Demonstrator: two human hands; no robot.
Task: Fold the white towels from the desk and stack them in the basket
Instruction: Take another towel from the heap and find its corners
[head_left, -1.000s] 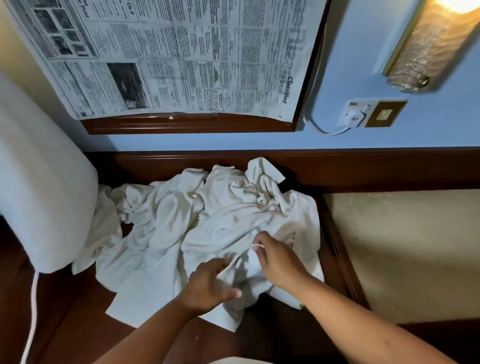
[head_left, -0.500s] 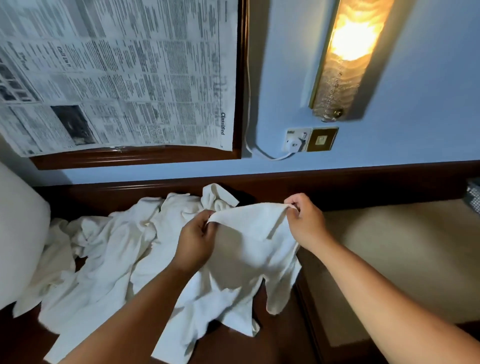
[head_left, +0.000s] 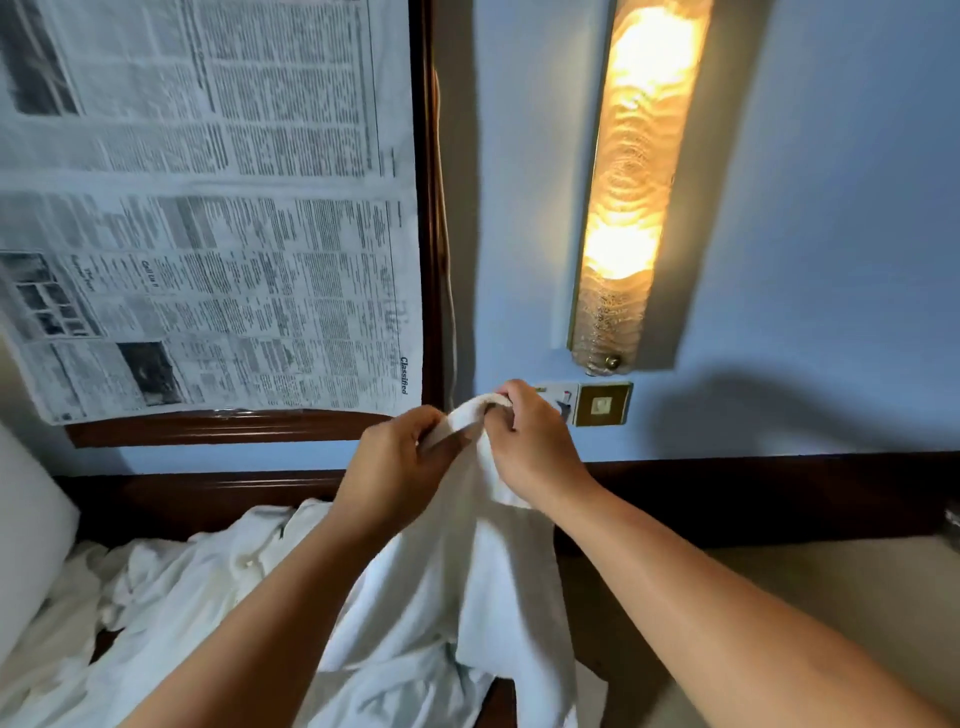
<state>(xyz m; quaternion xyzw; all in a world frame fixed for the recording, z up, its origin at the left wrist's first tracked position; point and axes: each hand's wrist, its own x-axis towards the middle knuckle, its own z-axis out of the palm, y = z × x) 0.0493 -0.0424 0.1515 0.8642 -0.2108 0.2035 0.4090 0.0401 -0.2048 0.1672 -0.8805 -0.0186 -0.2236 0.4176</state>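
One white towel (head_left: 483, 571) hangs in the air from both my hands, raised in front of the wall. My left hand (head_left: 395, 467) grips its top edge from the left, and my right hand (head_left: 530, 447) pinches the same edge right beside it, the two hands close together. Below them the towel's lower part drapes down onto a crumpled heap of white towels (head_left: 171, 587) lying on the dark wooden desk (head_left: 498, 701). No basket is in view.
A newspaper sheet (head_left: 208, 208) covers a wooden-framed panel on the blue wall. A lit wall lamp (head_left: 634, 182) and a socket plate (head_left: 602, 404) sit behind my hands. A white cushion (head_left: 26, 540) stands at the left, a beige surface (head_left: 857, 597) at the right.
My hands lifted one towel off the heap, spread it, then brought its top edge together high in front of the wall. The camera tilted upward.
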